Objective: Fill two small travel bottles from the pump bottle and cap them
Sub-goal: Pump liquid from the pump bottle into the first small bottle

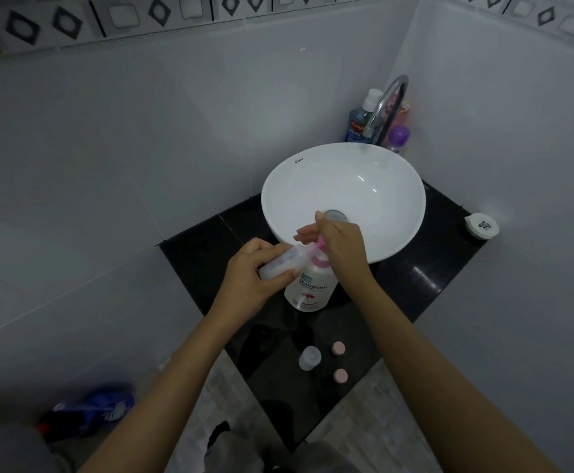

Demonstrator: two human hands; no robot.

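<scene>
The left hand point(248, 279) grips a small clear plastic travel bottle point(280, 262), fingers wrapped around its body, and holds it tilted almost on its side with its open mouth pointing right, up against the pink spout of the pump. The right hand point(338, 247) rests palm-down on the pink pump head of the white pump bottle with a pink flower label point(309, 288), fingers loosely extended over the top rather than curled around anything; whether the spout actually sits inside the travel bottle's mouth is hidden by the hands.

The pump bottle stands upright on the black glossy countertop point(415, 281), touching the near edge of the round white ceramic basin point(343, 199). Nearer on the same counter stands a second small clear travel bottle point(309, 357), upright and uncapped. Just to its right lie two small round pink caps, one point(338, 348) farther and one point(340, 376) nearer, both apart from the bottle.

At the far side of the basin a curved chrome tap point(386, 104) arches over it, with a blue mouthwash bottle point(360, 121) and a small purple-capped bottle point(399, 138) clustered beside it in the corner. A round white container point(481, 226) sits at the right end of the counter. A blurred blue object point(101, 406) lies on the floor at the near left.
</scene>
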